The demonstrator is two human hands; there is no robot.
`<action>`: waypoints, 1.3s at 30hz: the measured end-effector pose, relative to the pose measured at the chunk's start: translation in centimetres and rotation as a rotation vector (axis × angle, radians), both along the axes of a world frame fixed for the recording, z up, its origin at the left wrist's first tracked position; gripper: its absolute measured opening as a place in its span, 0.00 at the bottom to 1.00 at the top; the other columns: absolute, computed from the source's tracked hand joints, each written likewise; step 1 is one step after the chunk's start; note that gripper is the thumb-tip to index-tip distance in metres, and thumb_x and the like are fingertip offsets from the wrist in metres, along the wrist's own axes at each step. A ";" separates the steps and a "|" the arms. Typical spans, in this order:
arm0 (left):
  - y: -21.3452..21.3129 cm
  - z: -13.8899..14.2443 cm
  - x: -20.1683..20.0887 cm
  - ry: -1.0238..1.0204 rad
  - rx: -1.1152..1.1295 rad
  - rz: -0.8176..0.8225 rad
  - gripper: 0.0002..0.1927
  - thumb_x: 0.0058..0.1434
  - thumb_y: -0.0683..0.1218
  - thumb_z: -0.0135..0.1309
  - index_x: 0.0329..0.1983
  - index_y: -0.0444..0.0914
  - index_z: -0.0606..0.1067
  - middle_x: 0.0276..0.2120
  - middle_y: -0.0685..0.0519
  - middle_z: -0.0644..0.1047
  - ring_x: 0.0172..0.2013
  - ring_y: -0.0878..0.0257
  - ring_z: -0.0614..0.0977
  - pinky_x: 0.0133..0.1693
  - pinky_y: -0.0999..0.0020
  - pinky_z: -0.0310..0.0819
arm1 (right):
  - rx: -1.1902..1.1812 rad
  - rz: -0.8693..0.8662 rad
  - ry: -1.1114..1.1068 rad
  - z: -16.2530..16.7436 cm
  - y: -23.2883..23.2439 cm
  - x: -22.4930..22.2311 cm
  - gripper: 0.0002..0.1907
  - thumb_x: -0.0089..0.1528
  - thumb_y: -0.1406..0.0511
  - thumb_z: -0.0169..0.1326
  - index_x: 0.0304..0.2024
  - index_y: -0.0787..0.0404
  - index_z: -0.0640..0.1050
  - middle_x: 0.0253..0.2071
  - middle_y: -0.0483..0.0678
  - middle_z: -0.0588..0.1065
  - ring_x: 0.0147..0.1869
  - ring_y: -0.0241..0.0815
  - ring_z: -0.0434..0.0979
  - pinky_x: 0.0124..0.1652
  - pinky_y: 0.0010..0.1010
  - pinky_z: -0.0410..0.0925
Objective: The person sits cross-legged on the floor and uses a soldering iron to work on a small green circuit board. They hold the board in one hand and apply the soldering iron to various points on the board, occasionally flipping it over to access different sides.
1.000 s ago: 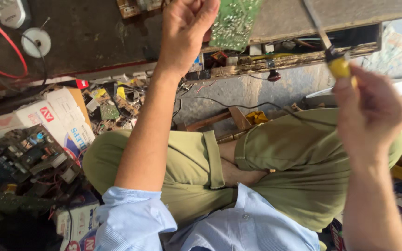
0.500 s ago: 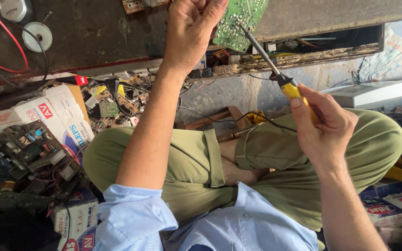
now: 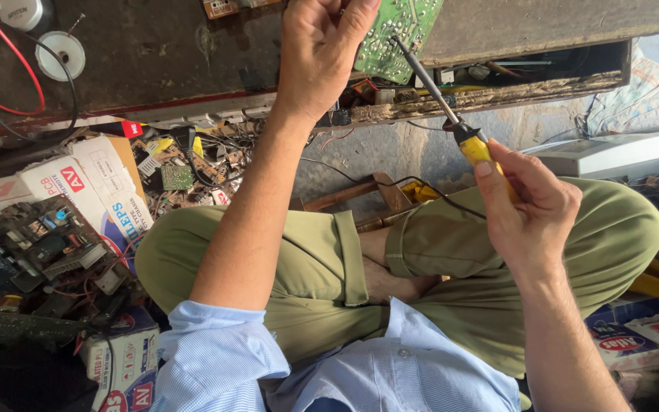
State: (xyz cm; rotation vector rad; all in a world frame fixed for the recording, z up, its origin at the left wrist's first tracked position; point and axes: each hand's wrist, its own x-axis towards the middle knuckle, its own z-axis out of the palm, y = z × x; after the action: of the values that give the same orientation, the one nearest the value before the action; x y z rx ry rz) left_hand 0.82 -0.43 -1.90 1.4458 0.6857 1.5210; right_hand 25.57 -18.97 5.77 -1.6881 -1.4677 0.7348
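So the left hand point(image 3: 322, 53) is up top, fingers curled tight round the edge of a green board point(image 3: 406, 34), flat thing with pale tracks and little solder dots, held over the worn dark bench point(image 3: 177, 53). Right hand point(image 3: 532, 210) pinches a soldering iron point(image 3: 451, 114) by its glossy yellow handle, thumb on top, thin dark metal shaft slanting up so the tip touches the board. A black cord point(image 3: 421, 187) trails off it across olive trousers point(image 3: 314, 259). Cardboard boxes point(image 3: 85, 179) and scrap circuit bits sit lower left, a white round spool point(image 3: 61, 55) on the bench.
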 end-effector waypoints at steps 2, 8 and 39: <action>-0.1 -0.1 0.3 0.029 0.009 0.048 0.13 0.77 0.50 0.52 0.37 0.39 0.77 0.23 0.62 0.67 0.24 0.73 0.64 0.24 0.76 0.55 | -0.044 0.002 0.109 -0.4 0.1 0.1 0.10 0.71 0.71 0.59 0.55 0.67 0.81 0.39 0.47 0.80 0.41 0.26 0.76 0.39 0.16 0.68; -0.2 -0.2 1.0 -0.017 -0.002 0.090 0.12 0.77 0.49 0.55 0.39 0.38 0.77 0.25 0.61 0.70 0.23 0.74 0.66 0.26 0.76 0.56 | -0.163 -0.012 0.343 -0.6 0.6 0.0 0.09 0.70 0.72 0.59 0.53 0.66 0.81 0.35 0.47 0.79 0.33 0.27 0.72 0.31 0.16 0.63; 1.0 0.1 -0.7 -0.026 -0.208 -0.139 0.17 0.74 0.45 0.58 0.28 0.37 0.73 0.25 0.66 0.68 0.29 0.75 0.65 0.34 0.72 0.59 | 0.094 0.031 -0.145 1.7 -0.5 1.8 0.09 0.73 0.69 0.64 0.54 0.67 0.82 0.37 0.44 0.79 0.36 0.24 0.72 0.37 0.14 0.64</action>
State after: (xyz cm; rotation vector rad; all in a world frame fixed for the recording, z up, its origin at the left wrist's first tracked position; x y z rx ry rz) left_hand 0.15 0.54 -1.81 1.2873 0.6916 1.3183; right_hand 27.38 -19.52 7.50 -1.6799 -1.6057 0.5601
